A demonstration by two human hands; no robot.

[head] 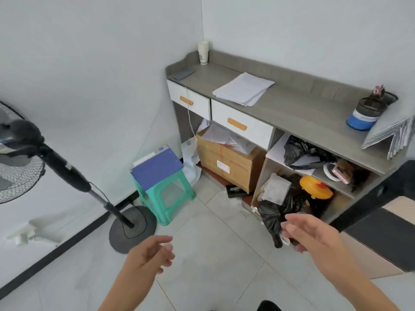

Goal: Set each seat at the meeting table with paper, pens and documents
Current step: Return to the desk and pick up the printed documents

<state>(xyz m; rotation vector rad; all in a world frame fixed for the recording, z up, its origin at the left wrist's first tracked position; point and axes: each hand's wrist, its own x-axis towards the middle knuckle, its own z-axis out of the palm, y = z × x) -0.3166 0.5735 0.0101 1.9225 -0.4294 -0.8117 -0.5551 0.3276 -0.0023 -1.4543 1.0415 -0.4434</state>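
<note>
A stack of white paper (243, 88) lies on the grey top of a sideboard (298, 104) against the wall. Another pile of grey-white documents (390, 131) sits fanned at the sideboard's right end. A blue folder (157, 168) rests on a green plastic stool. My left hand (149, 254) hovers over the floor tiles, fingers apart and empty. My right hand (314, 234) reaches forward below the sideboard's open shelves, also empty with fingers spread. Both hands are well short of the paper stack.
A standing fan (24, 144) fills the left side, its round base (132, 227) on the floor. A green stool (166, 198), a cardboard box (226, 162) and black bags (278, 212) crowd under the sideboard. A paper cup (203, 52) and a cap (366, 113) sit on top. A dark table edge (377, 198) juts in at right.
</note>
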